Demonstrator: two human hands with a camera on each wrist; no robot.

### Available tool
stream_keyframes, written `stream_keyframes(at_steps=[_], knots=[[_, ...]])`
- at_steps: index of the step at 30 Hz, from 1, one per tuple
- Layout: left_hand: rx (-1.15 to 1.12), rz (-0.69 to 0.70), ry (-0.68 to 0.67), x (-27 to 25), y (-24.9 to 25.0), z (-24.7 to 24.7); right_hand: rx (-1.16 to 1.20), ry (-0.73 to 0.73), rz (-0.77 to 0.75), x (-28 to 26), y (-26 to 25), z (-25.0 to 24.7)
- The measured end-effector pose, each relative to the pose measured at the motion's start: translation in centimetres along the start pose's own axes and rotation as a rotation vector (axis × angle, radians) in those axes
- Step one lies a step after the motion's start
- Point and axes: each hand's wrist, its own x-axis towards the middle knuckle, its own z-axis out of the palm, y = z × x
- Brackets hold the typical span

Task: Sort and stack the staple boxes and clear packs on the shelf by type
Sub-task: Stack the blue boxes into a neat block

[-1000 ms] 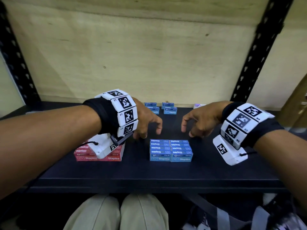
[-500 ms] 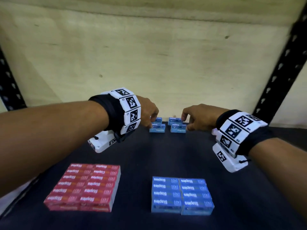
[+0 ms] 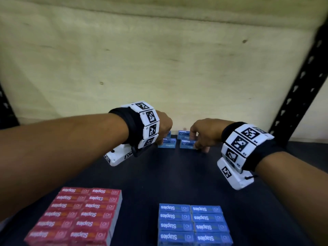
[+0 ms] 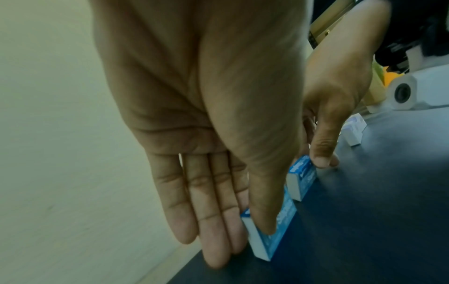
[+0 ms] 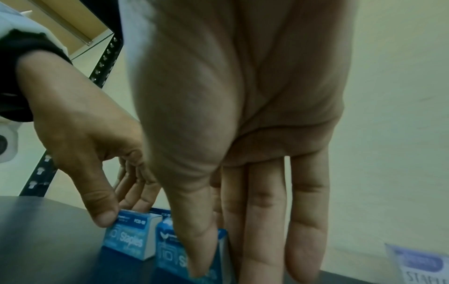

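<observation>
Several small blue staple boxes stand in two short rows at the back of the dark shelf [image 3: 177, 174]. My left hand [image 3: 162, 142] pinches the front left blue box [image 3: 166, 145], thumb on its front face and fingers behind, as the left wrist view shows on the box [image 4: 267, 240]. My right hand [image 3: 199, 147] pinches the front right blue box [image 3: 187, 144] the same way, thumb on the box [image 5: 170, 255]. A red staple-box stack [image 3: 76, 215] and a blue staple-box stack [image 3: 193, 222] lie near the front edge.
A pale board wall [image 3: 159, 68] closes the shelf just behind the small boxes. A black perforated upright [image 3: 301, 86] stands at the right. A white labelled pack [image 5: 422, 267] lies to the right of my right hand, by the wall.
Both hands have reached from the front blue stack to the back of the shelf and come down onto the small blue boxes, thumbs now on their fronts. The view has moved in closer.
</observation>
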Motion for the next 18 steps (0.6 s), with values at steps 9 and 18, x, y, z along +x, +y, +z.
stream_keyframes(at_steps=[9,18], knots=[[-0.101,0.033,-0.083,-3.8,2.0,-0.3,0.038,-0.068,0.007,-3.8,0.3,0.7],[-0.207,0.078,-0.228,-9.0,4.0,0.6,0.027,-0.117,-0.046,-10.5,-0.3,2.2]])
